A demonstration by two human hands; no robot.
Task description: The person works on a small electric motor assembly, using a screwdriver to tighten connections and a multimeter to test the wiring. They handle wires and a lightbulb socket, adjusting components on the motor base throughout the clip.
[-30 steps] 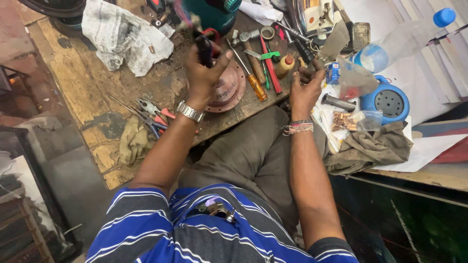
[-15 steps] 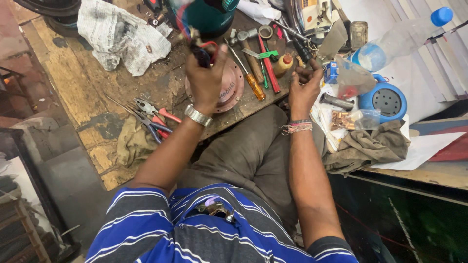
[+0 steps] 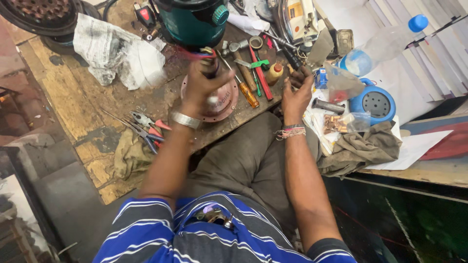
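Observation:
My left hand [image 3: 202, 87] is closed around a dark-handled tool [image 3: 210, 68] with red and blue wires at its top, held over a round reddish metal disc [image 3: 225, 103] on the wooden bench. A green cylindrical appliance [image 3: 195, 22] stands just beyond it. My right hand [image 3: 296, 93] rests at the bench edge with its fingers curled on a small dark part [image 3: 295, 63]; what the part is stays unclear.
An orange-handled screwdriver [image 3: 246, 90], a red tool [image 3: 261, 73] and a small orange bottle [image 3: 274, 74] lie between the hands. Pliers [image 3: 146, 129] and a rag [image 3: 127, 156] lie left, crumpled newspaper [image 3: 117, 51] behind. A blue reel [image 3: 375, 102], plastic bottle [image 3: 385, 41] and cloth [image 3: 363, 148] sit right.
My left hand with the tool has shifted slightly toward me over the disc. The view has tilted, bringing the green appliance further into frame. My right hand stays in place.

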